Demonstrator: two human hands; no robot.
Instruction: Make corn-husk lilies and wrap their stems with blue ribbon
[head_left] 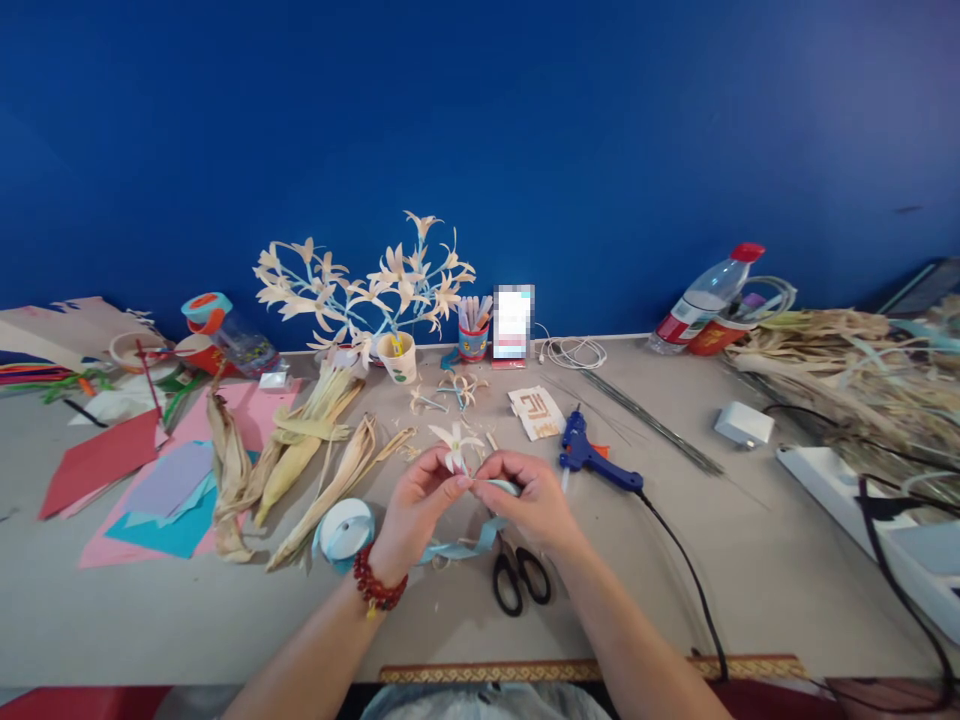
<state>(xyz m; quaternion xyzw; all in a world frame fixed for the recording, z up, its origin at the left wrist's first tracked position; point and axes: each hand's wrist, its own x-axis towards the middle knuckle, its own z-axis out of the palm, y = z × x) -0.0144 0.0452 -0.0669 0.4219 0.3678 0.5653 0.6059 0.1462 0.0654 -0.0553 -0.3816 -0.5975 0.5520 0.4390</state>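
Observation:
My left hand (417, 505) pinches the base of a small cream husk flower (455, 441), fingers closed on its stem. My right hand (529, 497) is closed too, holding light blue ribbon (480, 540) against the same stem; the ribbon trails down and left toward a ribbon roll (344, 530) on the table. Black-handled scissors (519, 577) lie just under my right wrist. A red bead bracelet sits on my left wrist.
A blue glue gun (592, 457) with a black cord lies right of my hands. Corn husks (300, 455), coloured paper (161, 485), a cup with a flower branch (397, 355), thin wires (649, 420), a white adapter (742, 423), a bottle (705, 295) and a power strip (870, 500) surround them.

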